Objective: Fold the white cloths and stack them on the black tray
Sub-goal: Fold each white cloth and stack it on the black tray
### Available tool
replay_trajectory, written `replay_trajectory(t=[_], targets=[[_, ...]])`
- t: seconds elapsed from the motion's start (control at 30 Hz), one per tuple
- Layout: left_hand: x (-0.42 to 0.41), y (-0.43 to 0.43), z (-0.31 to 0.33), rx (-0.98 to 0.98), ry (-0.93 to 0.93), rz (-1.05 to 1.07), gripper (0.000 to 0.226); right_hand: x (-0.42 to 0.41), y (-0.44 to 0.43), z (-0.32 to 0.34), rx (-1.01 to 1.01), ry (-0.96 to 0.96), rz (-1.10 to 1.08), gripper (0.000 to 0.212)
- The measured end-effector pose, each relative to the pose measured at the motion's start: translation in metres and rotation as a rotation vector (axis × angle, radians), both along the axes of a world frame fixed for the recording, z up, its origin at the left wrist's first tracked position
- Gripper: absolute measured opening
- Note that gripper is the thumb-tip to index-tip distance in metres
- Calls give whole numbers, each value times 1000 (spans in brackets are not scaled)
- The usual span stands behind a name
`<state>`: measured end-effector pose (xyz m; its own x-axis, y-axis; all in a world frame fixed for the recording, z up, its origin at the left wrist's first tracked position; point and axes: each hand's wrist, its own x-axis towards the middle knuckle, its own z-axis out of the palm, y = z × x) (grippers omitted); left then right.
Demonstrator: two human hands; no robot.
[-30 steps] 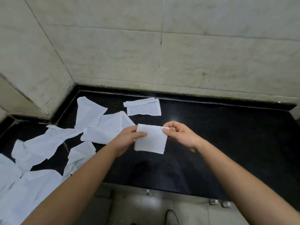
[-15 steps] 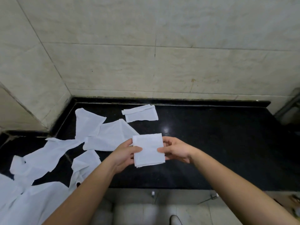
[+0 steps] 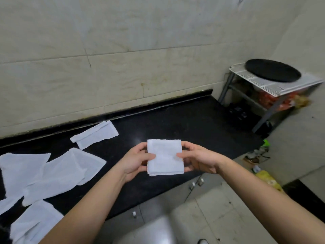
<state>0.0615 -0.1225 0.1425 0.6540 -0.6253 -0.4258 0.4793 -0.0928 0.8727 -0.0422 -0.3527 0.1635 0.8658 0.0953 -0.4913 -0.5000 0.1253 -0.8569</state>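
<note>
Folded white cloth (image 3: 165,156) pinched between left hand (image 3: 135,160) and right hand (image 3: 197,158) above the black counter (image 3: 184,124). Loose white cloths (image 3: 58,171) spread out to the left. Black tray (image 3: 272,70) sitting bare on a white rack (image 3: 274,87), far right.

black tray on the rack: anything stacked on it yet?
Empty. The black tray shows only bare dark surface; the folded cloth is held between both hands.

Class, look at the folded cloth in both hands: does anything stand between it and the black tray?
Nothing visible does. The folded cloth, held by the left hand and right hand, faces bare countertop toward the empty black tray on the rack.
</note>
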Motion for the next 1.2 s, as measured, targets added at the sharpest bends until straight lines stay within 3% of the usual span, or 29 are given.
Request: replay_trajectory(t=[0.2, 0.67, 0.9, 1.2], targets=[[-39, -130, 11, 14, -77, -165, 38, -76, -107, 5, -86, -75, -159, 61], [-166, -469, 25, 35, -65, -389, 39, -245, -414, -15, -38, -137, -509, 51], [-147, -551, 47, 11, -128, -310, 40, -223, -496, -2, -70, -200, -516, 49], [-66, -655, 58, -23, -237, -188, 39, -130, -598, 21, -241, -246, -541, 52]])
